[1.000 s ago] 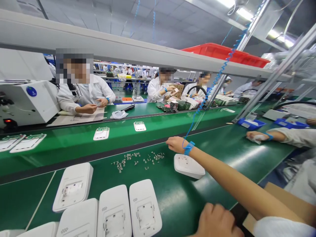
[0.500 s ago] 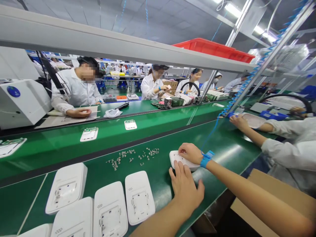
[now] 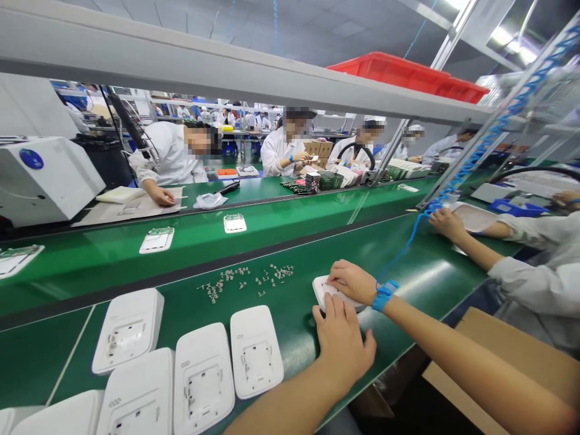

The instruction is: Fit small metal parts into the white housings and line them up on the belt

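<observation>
A small white plastic housing [image 3: 321,289] lies on the green mat [image 3: 408,266] in front of me. My right hand [image 3: 351,281], with a blue wrist strap [image 3: 384,295], lies curled over its top. My left hand [image 3: 342,338] reaches in from below, fingers together and flat, fingertips against the housing's near edge. Most of the housing is hidden under the two hands. A scatter of small grey screws [image 3: 247,281] lies just to its left.
Several larger white housings [image 3: 256,350] lie open side up at front left. Circuit boards on white trays [image 3: 156,240] ride the green belt beyond. A co-worker's hand [image 3: 446,223] works at right. A cardboard box [image 3: 512,356] sits below right. People in white coats sit opposite.
My right hand has pulled back from beside the screws onto the small housing. My left hand has risen from the bottom edge to the housing's near side.
</observation>
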`<state>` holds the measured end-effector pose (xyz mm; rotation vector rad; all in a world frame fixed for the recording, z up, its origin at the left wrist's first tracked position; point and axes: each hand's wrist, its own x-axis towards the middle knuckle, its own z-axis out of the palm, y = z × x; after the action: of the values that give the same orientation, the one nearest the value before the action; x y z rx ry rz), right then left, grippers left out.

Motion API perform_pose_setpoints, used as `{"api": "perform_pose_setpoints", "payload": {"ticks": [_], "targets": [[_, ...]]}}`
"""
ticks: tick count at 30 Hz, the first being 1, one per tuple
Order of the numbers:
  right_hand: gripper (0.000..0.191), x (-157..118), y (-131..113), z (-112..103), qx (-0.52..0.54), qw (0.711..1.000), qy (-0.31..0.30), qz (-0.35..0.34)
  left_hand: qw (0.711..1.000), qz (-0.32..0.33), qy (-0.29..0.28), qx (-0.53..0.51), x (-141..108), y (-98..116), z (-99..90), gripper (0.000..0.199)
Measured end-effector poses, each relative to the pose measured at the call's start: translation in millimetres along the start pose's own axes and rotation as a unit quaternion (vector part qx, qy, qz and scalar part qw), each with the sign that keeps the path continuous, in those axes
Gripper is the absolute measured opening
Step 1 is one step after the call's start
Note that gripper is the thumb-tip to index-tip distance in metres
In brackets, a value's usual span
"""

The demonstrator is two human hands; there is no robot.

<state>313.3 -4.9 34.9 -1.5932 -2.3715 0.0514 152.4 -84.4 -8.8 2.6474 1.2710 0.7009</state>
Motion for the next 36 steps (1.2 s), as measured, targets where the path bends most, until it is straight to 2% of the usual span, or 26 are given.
{"api": "perform_pose_setpoints", "payload": {"ticks": [7, 12, 24, 32, 36], "targets": [[0.024, -4.7, 2.3, 0.7, -0.036, 0.999, 0.001, -0.039, 1.000, -0.001, 0.004, 0.012, 0.1, 1.2, -2.7, 0.066], [0.021, -7.1, 1.2, 5.7, 0.004, 0.999, 0.053, -0.006, 1.000, 0.001, 0.000, 0.021, -0.4, 1.1, -2.1, 0.064], [0.016, -8.4, -4.4, 1.6, 0.064, 0.997, 0.038, 0.019, 1.000, 0.004, -0.004, 0.029, -0.6, 2.6, -0.4, 0.063], [0.018, -6.9, -8.5, 2.0, -0.005, 0.999, 0.036, -0.013, 1.000, 0.000, 0.000, 0.029, 0.3, 2.9, -3.6, 0.059], [0.019, -11.6, -9.5, 4.9, -0.004, 0.999, 0.051, 0.000, 0.999, 0.000, 0.001, 0.032, -0.8, 2.8, -4.6, 0.059]]}}
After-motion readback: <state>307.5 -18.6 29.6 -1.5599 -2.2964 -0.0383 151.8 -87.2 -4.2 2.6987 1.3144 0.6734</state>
